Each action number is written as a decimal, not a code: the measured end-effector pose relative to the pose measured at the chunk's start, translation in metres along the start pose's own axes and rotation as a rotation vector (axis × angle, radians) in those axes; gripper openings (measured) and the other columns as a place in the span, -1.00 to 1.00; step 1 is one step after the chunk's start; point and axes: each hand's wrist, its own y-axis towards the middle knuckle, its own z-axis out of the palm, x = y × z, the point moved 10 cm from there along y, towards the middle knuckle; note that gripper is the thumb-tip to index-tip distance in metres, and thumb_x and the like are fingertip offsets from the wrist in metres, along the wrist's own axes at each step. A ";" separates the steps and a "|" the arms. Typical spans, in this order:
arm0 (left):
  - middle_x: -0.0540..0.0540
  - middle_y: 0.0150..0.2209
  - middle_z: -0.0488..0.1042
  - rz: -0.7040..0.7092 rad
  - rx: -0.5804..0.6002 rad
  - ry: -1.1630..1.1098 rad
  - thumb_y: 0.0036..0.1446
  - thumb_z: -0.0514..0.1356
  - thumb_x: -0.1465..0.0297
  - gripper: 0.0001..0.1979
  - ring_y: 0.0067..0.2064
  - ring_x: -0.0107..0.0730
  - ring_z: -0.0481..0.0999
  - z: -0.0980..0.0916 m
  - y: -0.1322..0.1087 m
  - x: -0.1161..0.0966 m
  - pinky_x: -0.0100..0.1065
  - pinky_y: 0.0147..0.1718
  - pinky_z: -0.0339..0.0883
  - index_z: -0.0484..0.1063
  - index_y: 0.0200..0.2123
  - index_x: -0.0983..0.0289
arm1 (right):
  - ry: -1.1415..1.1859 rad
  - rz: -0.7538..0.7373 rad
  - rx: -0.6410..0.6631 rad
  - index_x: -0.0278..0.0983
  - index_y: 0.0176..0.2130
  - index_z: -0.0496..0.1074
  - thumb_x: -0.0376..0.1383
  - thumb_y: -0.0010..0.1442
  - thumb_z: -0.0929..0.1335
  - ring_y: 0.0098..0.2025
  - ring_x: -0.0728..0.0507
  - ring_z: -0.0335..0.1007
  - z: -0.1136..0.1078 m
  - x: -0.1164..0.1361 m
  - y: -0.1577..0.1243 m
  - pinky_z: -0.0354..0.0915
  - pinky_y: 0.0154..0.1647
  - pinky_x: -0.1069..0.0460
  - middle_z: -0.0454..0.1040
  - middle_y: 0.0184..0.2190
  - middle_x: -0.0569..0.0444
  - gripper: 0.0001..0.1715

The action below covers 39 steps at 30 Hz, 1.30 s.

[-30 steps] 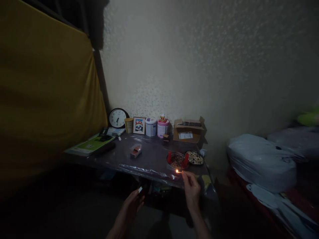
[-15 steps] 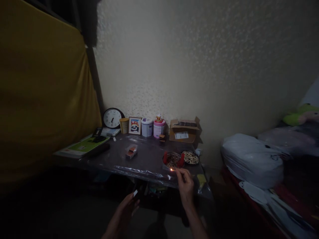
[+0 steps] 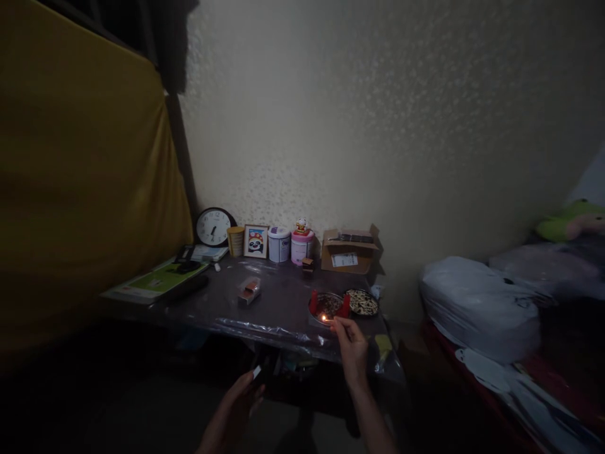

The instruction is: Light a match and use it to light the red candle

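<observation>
Plastic-wrapped and glossy, the dark table (image 3: pixel 278 302) carries a round tray (image 3: pixel 326 305) with two red candles (image 3: pixel 346 305), at whose near rim a burning match (image 3: pixel 324 318) is pinched by the right hand (image 3: pixel 352 343). A small pale matchbox (image 3: pixel 256 371) is gripped by the left hand (image 3: pixel 236 410) below the table edge, while a clock (image 3: pixel 213 226), tins (image 3: pixel 278 244) and a cardboard box (image 3: pixel 348 251) are lined along the speckled wall.

The room is very dim and the picture grainy. A small orange match flame (image 3: pixel 324 318), just beyond the right hand's grip (image 3: pixel 350 343), glows weakly on the round metal tray (image 3: pixel 326 305). Soft grey light falls on the speckled wall (image 3: pixel 378 126). Below the grip lies deep shadow; the edges bend and blur.
</observation>
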 end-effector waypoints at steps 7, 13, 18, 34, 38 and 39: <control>0.10 -0.20 0.57 0.014 0.001 0.033 -0.22 0.29 0.33 -0.77 -0.05 -0.06 0.44 0.000 0.000 -0.002 -0.06 0.08 0.08 0.52 -0.37 0.20 | 0.090 0.067 0.033 -0.28 -0.43 0.43 -0.16 -0.09 0.40 -0.42 -0.10 0.40 0.006 -0.010 0.004 0.31 -0.33 0.03 0.47 -0.50 0.11 -0.76; 0.09 -0.19 0.56 0.060 0.025 0.026 -0.29 0.32 0.35 -0.76 0.01 -0.01 0.38 -0.007 0.003 -0.002 -0.08 0.09 0.07 0.53 -0.40 0.17 | 0.107 0.093 0.055 -0.28 -0.44 0.44 -0.16 -0.11 0.42 -0.43 -0.08 0.37 0.009 -0.011 0.007 0.32 -0.35 0.04 0.46 -0.51 0.12 -0.75; 0.06 -0.09 0.51 0.101 0.117 0.009 -0.23 0.30 0.38 -0.73 -0.02 -0.08 0.41 -0.012 0.007 0.000 -0.09 0.07 0.10 0.52 -0.33 0.14 | 0.109 0.097 0.064 -0.29 -0.45 0.44 -0.16 -0.12 0.42 -0.46 -0.06 0.35 0.012 -0.011 0.013 0.31 -0.38 0.05 0.43 -0.54 0.13 -0.75; 0.09 -0.09 0.51 0.051 0.119 0.029 -0.15 0.26 0.34 -0.77 0.03 -0.10 0.36 -0.002 0.005 -0.002 -0.13 0.08 0.09 0.53 -0.32 0.18 | 0.160 0.176 0.058 -0.29 -0.45 0.45 -0.20 -0.20 0.44 -0.51 -0.05 0.39 0.019 -0.013 0.026 0.31 -0.43 0.06 0.48 -0.57 0.14 -0.75; 0.05 -0.12 0.53 0.048 0.096 0.038 -0.20 0.29 0.33 -0.76 -0.03 -0.07 0.41 -0.002 0.002 -0.004 -0.07 0.09 0.06 0.53 -0.34 0.15 | 0.089 0.112 0.039 -0.29 -0.46 0.45 -0.17 -0.19 0.42 -0.51 -0.07 0.38 0.016 -0.013 0.035 0.33 -0.45 0.03 0.47 -0.57 0.12 -0.74; 0.04 -0.12 0.53 0.051 0.088 0.041 -0.22 0.30 0.31 -0.76 -0.02 -0.06 0.40 -0.002 0.001 -0.004 -0.07 0.10 0.05 0.53 -0.35 0.14 | 0.064 0.092 0.032 -0.29 -0.46 0.45 -0.17 -0.18 0.42 -0.51 -0.08 0.37 0.015 -0.013 0.037 0.33 -0.46 0.03 0.46 -0.57 0.12 -0.74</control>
